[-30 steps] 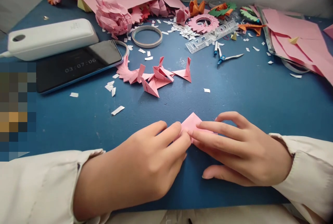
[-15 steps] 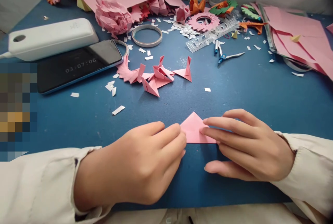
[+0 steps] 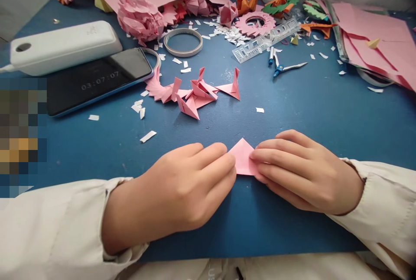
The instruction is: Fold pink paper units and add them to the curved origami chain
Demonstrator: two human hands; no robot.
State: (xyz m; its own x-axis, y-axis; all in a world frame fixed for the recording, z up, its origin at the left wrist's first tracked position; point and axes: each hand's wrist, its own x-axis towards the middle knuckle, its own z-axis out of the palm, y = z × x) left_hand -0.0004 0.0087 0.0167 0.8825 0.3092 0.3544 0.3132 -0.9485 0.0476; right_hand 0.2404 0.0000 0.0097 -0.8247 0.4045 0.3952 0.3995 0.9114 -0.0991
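A small pink folded paper point(image 3: 243, 158) sits at the near middle of the blue table, its peak pointing away from me. My left hand point(image 3: 182, 180) grips its left corner with the fingers closed together. On the other side, my right hand point(image 3: 302, 171) has its fingers pressed together over the right corner, and its thumb is hidden beneath. Both lower corners of the paper are covered by my fingers. Beyond it lie several folded pink paper pieces point(image 3: 203, 91) with upturned points.
A phone point(image 3: 100, 83) showing a timer lies beside a white power bank point(image 3: 66, 48) at left. Farther back are a tape roll point(image 3: 183, 53), a clear ruler point(image 3: 264, 41), a compass point(image 3: 279, 70), paper scraps and pink sheets point(image 3: 377, 33).
My right hand has closed onto the right corner, its thumb tucking in from below. My left hand has shifted slightly right and away from me, covering more of the left corner.
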